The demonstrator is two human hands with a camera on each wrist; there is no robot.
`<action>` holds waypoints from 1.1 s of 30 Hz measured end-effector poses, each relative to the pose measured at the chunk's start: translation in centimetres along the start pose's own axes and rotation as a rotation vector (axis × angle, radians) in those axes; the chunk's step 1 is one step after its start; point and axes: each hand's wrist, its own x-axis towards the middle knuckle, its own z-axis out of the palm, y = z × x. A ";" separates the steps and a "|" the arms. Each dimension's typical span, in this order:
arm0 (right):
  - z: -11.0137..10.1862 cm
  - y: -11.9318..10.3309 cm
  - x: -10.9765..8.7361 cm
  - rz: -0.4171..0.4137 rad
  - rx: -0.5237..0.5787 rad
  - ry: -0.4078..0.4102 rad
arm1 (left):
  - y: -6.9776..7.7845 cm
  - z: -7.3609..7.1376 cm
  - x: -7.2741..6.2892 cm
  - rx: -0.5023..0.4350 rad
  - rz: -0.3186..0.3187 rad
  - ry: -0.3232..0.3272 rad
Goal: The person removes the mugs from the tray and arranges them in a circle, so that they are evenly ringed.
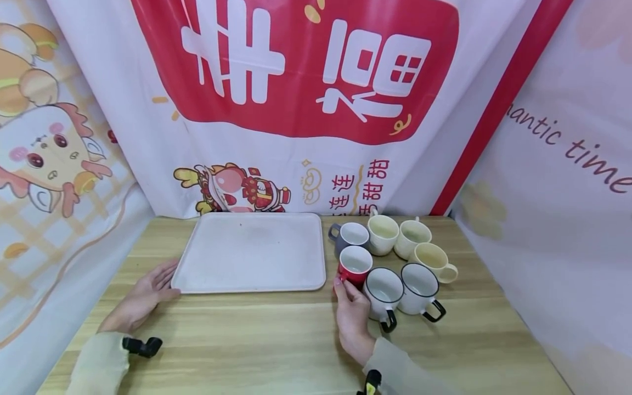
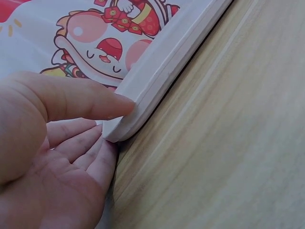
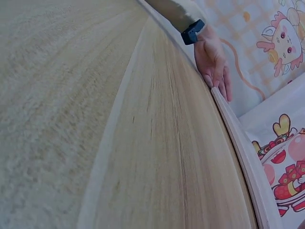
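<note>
A white rectangular tray (image 1: 249, 252) lies flat on the table. My left hand (image 1: 148, 291) is at its near left corner, with straight fingers along the side and the thumb (image 2: 114, 106) touching the rim. To the right of the tray stands a red mug (image 1: 353, 269) with a white inside, upright. My right hand (image 1: 353, 315) pinches it at its near side by the handle, thumb and fingertips on it. The right wrist view shows the left hand (image 3: 213, 62) at the tray's corner but not the right hand's grip.
Behind the red mug stands a grey mug (image 1: 340, 241). Three pale yellow mugs (image 1: 384, 244) stand to the back right. Two white mugs (image 1: 377, 310) with black rims and handles are close at the right hand's side. Printed cloths (image 1: 306, 126) hang behind the wooden table (image 1: 247, 340) and at both sides.
</note>
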 end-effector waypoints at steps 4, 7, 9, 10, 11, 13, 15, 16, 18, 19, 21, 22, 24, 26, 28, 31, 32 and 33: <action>-0.4 -0.8 -0.2 -0.011 -0.078 -0.066 | 0.1 -0.3 -0.4 0.010 -0.016 0.009; -1.1 -1.7 -0.3 -0.014 -0.162 -0.152 | 0.0 -0.5 -0.6 0.008 -0.025 0.010; -1.7 -2.5 -0.4 0.002 -0.230 -0.214 | -0.1 -0.6 -0.7 0.005 -0.031 0.012; -2.0 -3.0 -0.5 0.013 -0.264 -0.247 | -0.1 -0.6 -0.8 0.004 -0.035 0.012; -2.3 -3.5 -0.6 0.020 -0.287 -0.286 | -0.2 -0.6 -0.9 0.005 -0.037 0.012; -3.0 -4.4 -0.8 0.034 -0.323 -0.362 | -0.2 -0.7 -1.0 0.009 -0.038 0.012; -3.6 -5.4 -0.9 0.049 -0.364 -0.442 | -0.3 -0.9 -1.1 0.017 -0.034 0.015; -4.0 -5.9 -0.9 0.047 -0.383 -0.484 | -0.3 -1.0 -1.2 0.025 -0.028 0.013; -4.7 -7.0 -0.8 0.034 -0.439 -0.573 | -0.2 -1.1 -1.2 0.052 -0.022 0.014; -5.1 -7.5 -0.8 0.020 -0.474 -0.612 | -0.1 -1.2 -1.2 0.075 -0.024 0.013; -5.8 -8.5 -0.6 -0.056 -0.563 -0.683 | 0.0 -1.3 -1.1 0.137 -0.027 0.007; -6.2 -9.1 -0.5 -0.095 -0.613 -0.702 | 0.1 -1.3 -1.0 0.171 -0.034 0.002; -7.0 -10.1 -0.1 -0.225 -0.702 -0.731 | 0.5 -1.1 -0.9 0.249 -0.047 -0.006; -7.8 -11.1 0.4 -0.357 -0.801 -0.731 | 1.0 -0.9 -0.8 0.333 -0.038 -0.009; -8.6 -12.0 1.3 -0.500 -0.894 -0.711 | 1.8 -0.5 -0.7 0.417 -0.040 -0.001; -9.7 -13.0 2.7 -0.640 -1.019 -0.675 | 3.3 0.3 -0.6 0.556 -0.030 0.012; -10.0 -13.2 3.1 -0.676 -1.055 -0.658 | 3.8 0.7 -0.6 0.594 -0.031 0.016; -10.4 -13.3 3.6 -0.706 -1.089 -0.641 | 4.3 1.1 -0.5 0.635 -0.027 0.019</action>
